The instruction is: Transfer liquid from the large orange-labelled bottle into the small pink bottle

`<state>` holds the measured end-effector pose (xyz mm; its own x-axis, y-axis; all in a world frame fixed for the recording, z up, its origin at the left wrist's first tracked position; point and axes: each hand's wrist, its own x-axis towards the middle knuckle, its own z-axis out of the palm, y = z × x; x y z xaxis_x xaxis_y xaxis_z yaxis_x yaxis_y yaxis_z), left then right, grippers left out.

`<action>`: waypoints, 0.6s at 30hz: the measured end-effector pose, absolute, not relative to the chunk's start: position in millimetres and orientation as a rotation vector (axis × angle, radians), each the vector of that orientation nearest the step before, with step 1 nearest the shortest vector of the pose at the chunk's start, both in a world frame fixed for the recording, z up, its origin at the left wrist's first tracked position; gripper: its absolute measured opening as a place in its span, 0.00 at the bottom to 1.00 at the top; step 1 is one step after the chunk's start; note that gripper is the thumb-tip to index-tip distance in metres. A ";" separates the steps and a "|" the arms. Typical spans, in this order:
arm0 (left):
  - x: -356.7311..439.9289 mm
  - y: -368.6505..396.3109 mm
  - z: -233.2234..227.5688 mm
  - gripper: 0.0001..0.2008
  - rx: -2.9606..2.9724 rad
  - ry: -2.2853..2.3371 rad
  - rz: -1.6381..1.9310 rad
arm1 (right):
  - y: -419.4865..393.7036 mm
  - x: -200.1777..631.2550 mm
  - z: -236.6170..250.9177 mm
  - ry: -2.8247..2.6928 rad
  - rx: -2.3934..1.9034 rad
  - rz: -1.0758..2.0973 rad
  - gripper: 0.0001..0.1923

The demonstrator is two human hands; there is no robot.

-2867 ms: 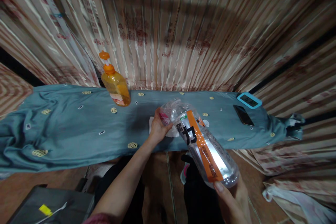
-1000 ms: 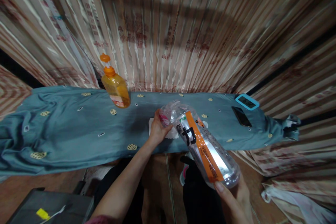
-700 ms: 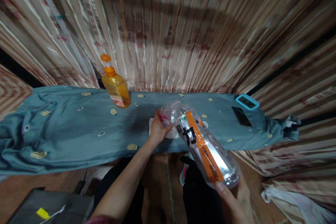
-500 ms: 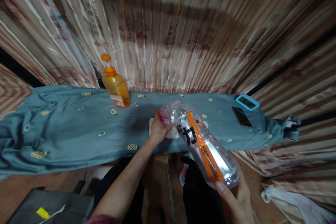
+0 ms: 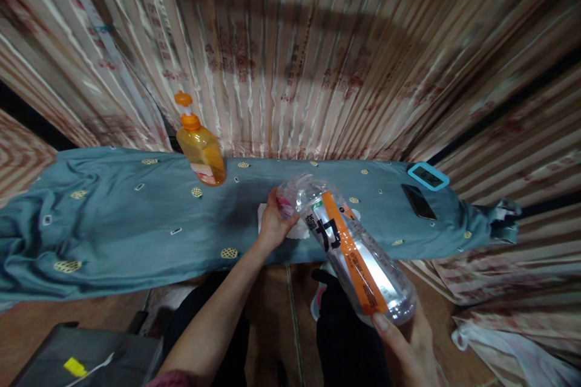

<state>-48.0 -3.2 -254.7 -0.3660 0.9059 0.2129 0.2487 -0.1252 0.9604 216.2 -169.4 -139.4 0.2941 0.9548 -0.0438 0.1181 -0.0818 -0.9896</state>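
Observation:
A large clear plastic bottle (image 5: 349,248) with an orange and silver label lies tilted between my hands, its neck pointing away from me. My right hand (image 5: 403,347) cups its base from below. My left hand (image 5: 273,222) is closed around the pink cap end of the bottle. Under that hand a white tissue (image 5: 297,230) lies on the blue-grey cloth (image 5: 127,224) that covers the table.
An orange pump bottle (image 5: 200,146) stands at the back of the table. A black phone (image 5: 420,201) and a blue-framed device (image 5: 428,175) lie at the right end. Striped curtains hang behind. A dark box (image 5: 91,357) sits on the floor at the lower left.
Nothing has visibly moved; both hands keep the same hold on the bottle.

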 end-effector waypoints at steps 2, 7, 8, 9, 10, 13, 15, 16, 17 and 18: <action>-48.0 -3.1 -254.9 0.49 1.288 1.598 1.525 | -169.9 215.7 -140.3 -1.053 -1.476 0.960 0.41; -48.1 -2.3 -255.9 0.49 1.286 1.576 1.535 | -170.8 209.8 -134.9 -1.039 -1.464 0.978 0.39; -48.0 -2.0 -256.3 0.49 1.287 1.570 1.540 | -170.9 208.3 -133.1 -1.036 -1.462 0.982 0.39; -48.0 -1.6 -256.7 0.48 1.285 1.566 1.544 | -170.9 207.0 -131.5 -1.030 -1.459 0.986 0.40; -47.9 -1.4 -257.1 0.48 1.283 1.562 1.547 | -170.8 205.8 -130.1 -1.019 -1.455 0.992 0.41; -47.7 -1.1 -257.4 0.49 1.271 1.557 1.551 | -170.6 204.0 -128.7 -0.982 -1.441 1.016 0.42; -47.6 -1.4 -257.0 0.49 1.268 1.556 1.553 | -170.5 204.5 -130.0 -0.965 -1.439 1.025 0.43; -47.6 -1.6 -256.8 0.49 1.269 1.555 1.553 | -170.5 205.3 -131.1 -0.966 -1.444 1.022 0.43; -47.6 -1.8 -256.7 0.49 1.270 1.555 1.553 | -170.4 206.4 -132.2 -0.974 -1.453 1.012 0.44; -47.6 -1.8 -256.7 0.49 1.270 1.555 1.553 | -170.4 207.4 -133.1 -0.986 -1.466 0.997 0.44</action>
